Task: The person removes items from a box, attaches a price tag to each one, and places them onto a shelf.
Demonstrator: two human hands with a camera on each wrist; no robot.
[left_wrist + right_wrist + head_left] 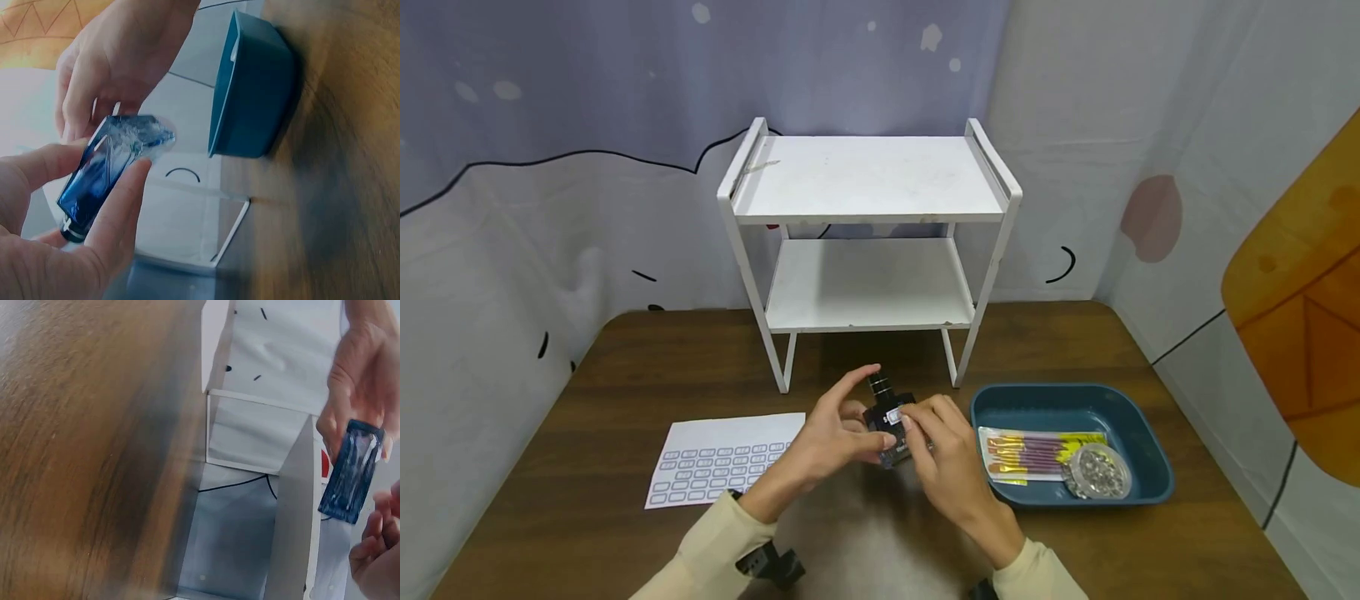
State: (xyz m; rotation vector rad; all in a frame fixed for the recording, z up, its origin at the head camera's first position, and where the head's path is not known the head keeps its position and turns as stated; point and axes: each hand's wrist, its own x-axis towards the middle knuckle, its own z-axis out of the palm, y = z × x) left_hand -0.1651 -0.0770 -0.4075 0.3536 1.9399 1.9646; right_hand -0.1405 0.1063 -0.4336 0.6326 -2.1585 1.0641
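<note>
My left hand (842, 429) grips a dark perfume bottle (889, 446) between thumb and fingers, its index fingertip up beside the ringed cap (880, 385). In the left wrist view the perfume bottle (103, 169) looks like clear blue glass, its dark cap pointing down. A small white label (894, 415) is at the bottle's front. Thumb and index finger of my right hand (947, 454) pinch the label's edge there; how much of it sticks to the glass cannot be told. The right wrist view shows the bottle (353, 475) with my right hand (381, 544) close by.
Left of the hands lies a white sheet of printed labels (737, 429). A blue-green tray (1138, 425) on the right holds a pack of brushes (1037, 454) and a round tub of silvery pieces (1097, 472). Behind stands a white two-tier shelf (868, 179) on the wooden table (587, 450).
</note>
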